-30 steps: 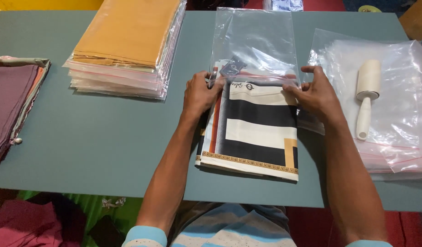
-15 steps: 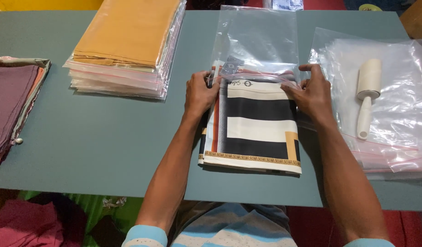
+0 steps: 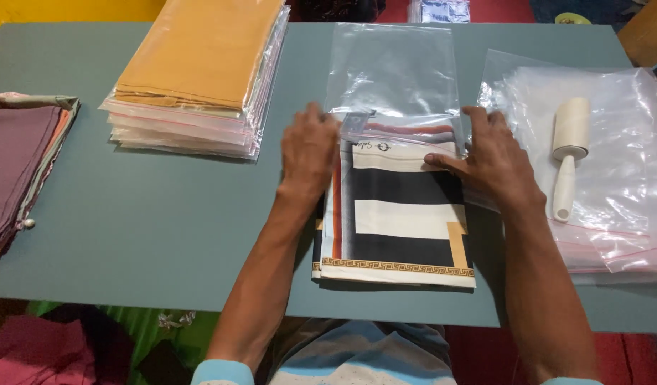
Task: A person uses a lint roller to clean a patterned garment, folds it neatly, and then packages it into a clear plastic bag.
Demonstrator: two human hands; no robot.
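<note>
Fingers (image 3: 321,122) of left hand (image 3: 308,153) flat on folded striped cloth (image 3: 396,214) at clear bag (image 3: 392,71) mouth; right hand (image 3: 494,160) spread (thumb on cloth); cloth half inside bag, middle of grey surface (image 3: 164,214); lint roller (image 3: 567,153) at right.

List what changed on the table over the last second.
The left hand and right hand opened from pinching the clear bag mouth and lie flatter on the folded cloth, which sits slightly nearer. The bagged stack and lint roller stayed put.
</note>
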